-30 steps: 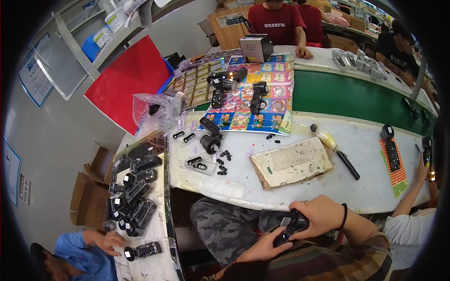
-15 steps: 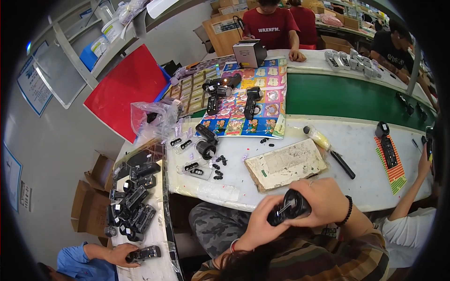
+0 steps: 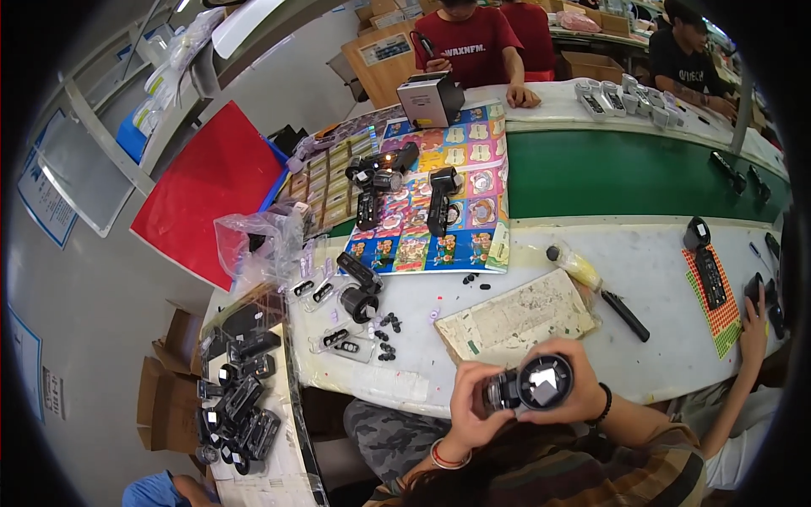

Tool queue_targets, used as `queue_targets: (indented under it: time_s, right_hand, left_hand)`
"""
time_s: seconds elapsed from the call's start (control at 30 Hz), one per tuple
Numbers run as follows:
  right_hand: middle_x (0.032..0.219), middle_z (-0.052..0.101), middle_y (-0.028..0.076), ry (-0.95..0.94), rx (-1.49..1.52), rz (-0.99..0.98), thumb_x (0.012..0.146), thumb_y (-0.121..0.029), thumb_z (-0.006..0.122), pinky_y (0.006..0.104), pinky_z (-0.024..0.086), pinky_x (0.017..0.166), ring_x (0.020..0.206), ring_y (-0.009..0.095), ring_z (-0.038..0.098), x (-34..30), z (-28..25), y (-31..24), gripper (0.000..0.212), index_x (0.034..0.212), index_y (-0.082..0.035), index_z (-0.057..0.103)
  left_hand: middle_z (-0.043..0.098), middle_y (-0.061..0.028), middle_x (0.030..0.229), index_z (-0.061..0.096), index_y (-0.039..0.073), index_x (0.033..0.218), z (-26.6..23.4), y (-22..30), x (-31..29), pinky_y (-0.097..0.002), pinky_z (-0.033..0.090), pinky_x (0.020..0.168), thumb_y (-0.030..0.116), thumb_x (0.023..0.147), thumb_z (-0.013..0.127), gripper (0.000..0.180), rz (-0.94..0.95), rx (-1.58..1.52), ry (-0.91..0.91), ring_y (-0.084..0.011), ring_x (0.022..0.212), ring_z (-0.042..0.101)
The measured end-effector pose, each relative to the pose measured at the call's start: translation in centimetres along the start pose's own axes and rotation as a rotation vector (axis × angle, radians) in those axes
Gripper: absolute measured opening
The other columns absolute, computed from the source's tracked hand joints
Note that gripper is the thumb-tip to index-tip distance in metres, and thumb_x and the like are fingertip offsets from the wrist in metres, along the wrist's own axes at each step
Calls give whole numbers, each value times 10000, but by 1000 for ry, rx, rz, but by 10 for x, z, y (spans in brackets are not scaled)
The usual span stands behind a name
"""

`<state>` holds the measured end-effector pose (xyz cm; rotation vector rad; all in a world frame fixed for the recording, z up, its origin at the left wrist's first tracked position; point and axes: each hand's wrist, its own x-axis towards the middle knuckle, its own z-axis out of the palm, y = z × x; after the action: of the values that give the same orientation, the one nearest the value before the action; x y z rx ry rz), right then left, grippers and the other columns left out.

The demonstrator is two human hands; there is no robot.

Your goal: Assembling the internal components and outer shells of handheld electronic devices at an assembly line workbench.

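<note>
Just in front of my body I hold a black round-headed handheld device [image 3: 541,382] in both hands. Its ring-shaped head faces up, with a pale square patch showing inside. My left hand [image 3: 475,407] is wrapped round the narrower handle part, partly hiding it. My right hand [image 3: 579,380] curls about the round head. Beyond my hands lies a worn whitish block [image 3: 514,319]. Left of it are another black device [image 3: 358,296] and several small black parts [image 3: 387,340].
A yellowish bottle [image 3: 578,265] and a black rod [image 3: 625,316] lie right of the block. Several black devices are piled at the left [image 3: 243,406]. Others rest on a colourful printed sheet [image 3: 422,245]. At right, a co-worker's hand [image 3: 753,325] touches a dark part.
The device has turned in my hands, its round head now facing up. At lower left, a co-worker's hand and the device it held have left the view. My view has shifted slightly.
</note>
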<state>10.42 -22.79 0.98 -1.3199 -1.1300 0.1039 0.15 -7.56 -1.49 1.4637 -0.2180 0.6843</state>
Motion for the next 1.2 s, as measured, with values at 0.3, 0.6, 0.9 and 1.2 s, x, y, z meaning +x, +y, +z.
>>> queue_targets:
  time_s: [0.3, 0.6, 0.9, 1.2]
  right_hand:
    - [966, 604, 176, 12, 95, -55, 527, -163, 902, 330, 513, 675, 816, 255, 631, 7, -14, 9, 845, 1196, -42, 402]
    - [1106, 559, 201, -166, 263, 1, 663, -292, 838, 451, 481, 764, 937, 345, 578, 5, -21, 37, 866, 1352, -104, 348]
    - [1074, 535, 239, -45, 308, 81, 629, -162, 856, 423, 487, 760, 930, 320, 576, -4, -22, 39, 870, 1303, -68, 312]
    - [1032, 609, 159, 58, 349, 268, 586, -74, 854, 378, 486, 797, 918, 246, 612, -4, -18, 27, 830, 1268, -101, 381]
  left_hand:
    - [437, -159, 1093, 564, 93, 1020, -12, -19, 18, -377, 404, 805, 126, 639, 816, 459, 169, 66, -245, -278, 948, 454]
    - [226, -6, 515, 321, 134, 480, -13, -19, 84, -354, 155, 422, 118, 664, 676, 401, 363, 199, -464, -189, 403, 230]
    - [402, 30, 777, 574, 176, 754, -29, -37, 21, -296, 290, 641, 173, 751, 689, 115, 403, -215, 67, -165, 766, 339]
    - [569, -44, 808, 583, 99, 727, -51, -23, 41, -294, 366, 479, 401, 768, 692, 323, 552, 288, -276, -182, 559, 545]
